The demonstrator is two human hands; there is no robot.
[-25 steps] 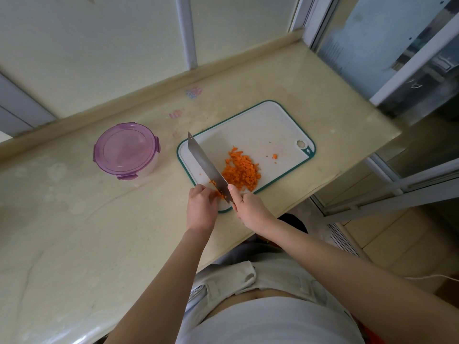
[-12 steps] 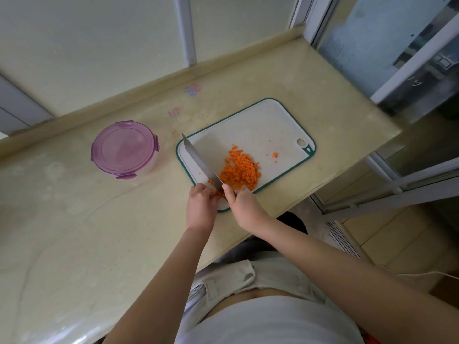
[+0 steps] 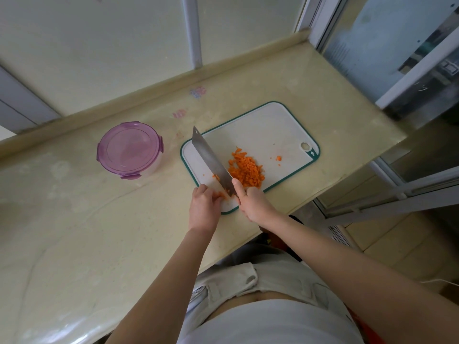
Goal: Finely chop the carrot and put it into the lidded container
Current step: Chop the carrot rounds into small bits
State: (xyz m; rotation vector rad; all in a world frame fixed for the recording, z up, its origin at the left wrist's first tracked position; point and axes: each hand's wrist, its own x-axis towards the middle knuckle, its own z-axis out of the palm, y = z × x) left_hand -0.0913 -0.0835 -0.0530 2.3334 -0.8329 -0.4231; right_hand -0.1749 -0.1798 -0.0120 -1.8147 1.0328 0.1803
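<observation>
Gripping the knife (image 3: 211, 160), the right hand (image 3: 253, 204) is working at the near edge of the cutting board (image 3: 260, 127). Its fingers are curling round the handle, which is hidden inside the fist, while one finger is lying straight against the right face of the blade. The broad blade is slanting away to the far left, with its near part standing on the board.

The left hand (image 3: 203, 207) is sitting just left of the blade, knuckles bent and fingers pressed together, and its fingertips are pinning the uncut carrot (image 3: 221, 194) against the board. That remnant is showing only as an orange sliver between fingertips and blade, so it is probably small, though most of it is covered.

The chopped carrot (image 3: 247, 171) is lying in a loose heap just right of the blade, on the near half of the board, and a stray bit (image 3: 278, 158) is sitting apart to the right. The lidded container (image 3: 130, 150), with its purple lid clipped on, is standing on the counter (image 3: 74, 219) left of the board, near it but not touching.
</observation>
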